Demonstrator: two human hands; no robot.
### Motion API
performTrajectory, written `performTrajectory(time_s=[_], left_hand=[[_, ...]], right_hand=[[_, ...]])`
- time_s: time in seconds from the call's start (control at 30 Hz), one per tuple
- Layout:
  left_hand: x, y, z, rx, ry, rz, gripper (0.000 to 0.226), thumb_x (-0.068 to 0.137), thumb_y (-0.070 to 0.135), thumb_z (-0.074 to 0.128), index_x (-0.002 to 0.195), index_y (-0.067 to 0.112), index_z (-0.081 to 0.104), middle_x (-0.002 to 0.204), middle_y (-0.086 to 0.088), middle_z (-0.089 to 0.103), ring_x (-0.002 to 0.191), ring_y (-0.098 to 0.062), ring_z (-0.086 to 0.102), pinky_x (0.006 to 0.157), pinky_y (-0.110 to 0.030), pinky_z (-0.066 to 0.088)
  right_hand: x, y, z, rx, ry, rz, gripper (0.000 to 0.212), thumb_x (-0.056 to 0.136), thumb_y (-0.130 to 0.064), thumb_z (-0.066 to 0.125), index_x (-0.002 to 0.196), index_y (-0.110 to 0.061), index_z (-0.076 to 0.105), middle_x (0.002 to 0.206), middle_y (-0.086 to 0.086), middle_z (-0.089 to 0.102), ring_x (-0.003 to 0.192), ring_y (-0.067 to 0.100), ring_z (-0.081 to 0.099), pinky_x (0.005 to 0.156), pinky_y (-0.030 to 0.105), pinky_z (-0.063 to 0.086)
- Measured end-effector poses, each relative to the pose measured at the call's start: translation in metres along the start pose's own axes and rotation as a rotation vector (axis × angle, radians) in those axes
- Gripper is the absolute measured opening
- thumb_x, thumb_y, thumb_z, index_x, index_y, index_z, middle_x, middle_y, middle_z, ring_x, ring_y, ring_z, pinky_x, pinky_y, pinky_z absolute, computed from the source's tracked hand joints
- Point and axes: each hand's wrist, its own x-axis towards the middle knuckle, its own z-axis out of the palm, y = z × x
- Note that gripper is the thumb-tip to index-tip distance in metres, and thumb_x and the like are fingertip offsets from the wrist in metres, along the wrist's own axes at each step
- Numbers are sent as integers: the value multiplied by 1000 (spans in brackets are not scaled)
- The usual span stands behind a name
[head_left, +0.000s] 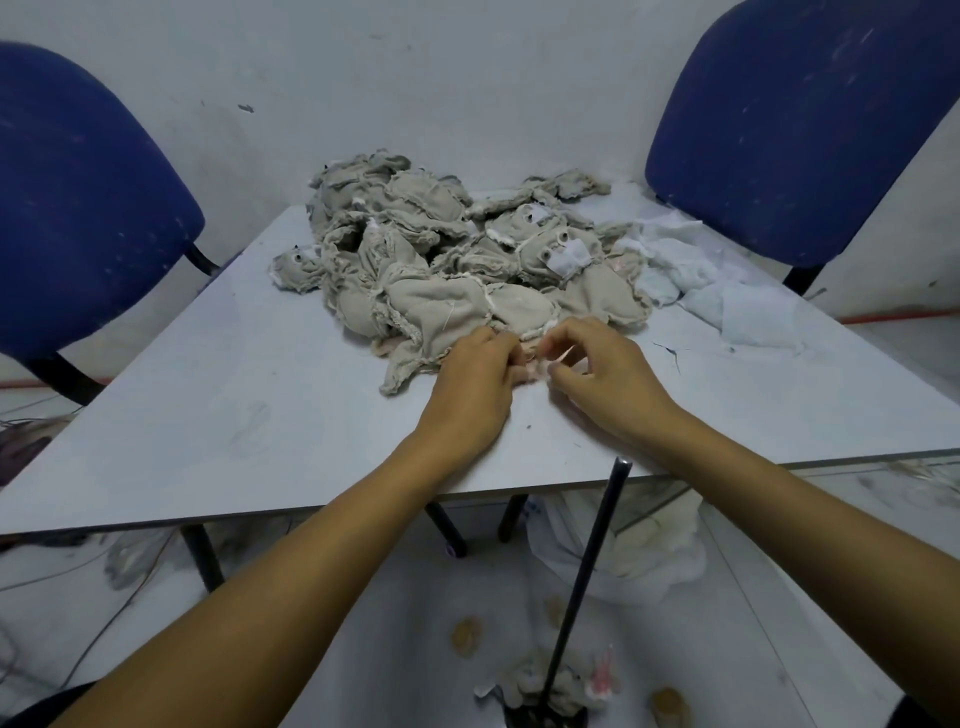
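A heap of beige, frayed fabric toy skins (441, 249) with small plastic eyes lies in the middle of the pale table (234, 405). At its near edge my left hand (475, 384) and my right hand (602, 374) meet over a small pale pink fabric piece (535, 370). Both hands pinch it with curled fingers. A thin white thread or stick shows between my right fingers. Most of the pink piece is hidden under my hands.
White stuffing and scraps (701, 280) lie at the table's back right. Two blue chairs (78, 208) (800, 119) flank the table. A dark rod (587, 587) leans against the near edge. On the floor below lie a bag (613, 551) and scraps.
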Motion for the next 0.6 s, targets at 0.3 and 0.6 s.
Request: performTrajectory(time_s=[0.3, 0.6], left_hand=[[-4, 2, -16, -835, 33, -268, 13, 97, 1, 55, 95, 14, 55, 68, 0, 61, 66, -19, 63, 63, -40, 57], [-2, 4, -19, -730, -81, -184, 15, 94, 3, 62, 100, 16, 63, 73, -16, 50, 61, -20, 53, 59, -33, 46]], right_hand=[[3, 5, -3, 218, -12, -55, 25, 88, -19, 74, 109, -26, 62, 88, -5, 64, 78, 5, 57, 68, 19, 48], [3, 8, -7, 429, -44, -5, 14, 91, -19, 71, 103, -15, 65, 72, 8, 59, 62, 11, 55, 55, 24, 47]])
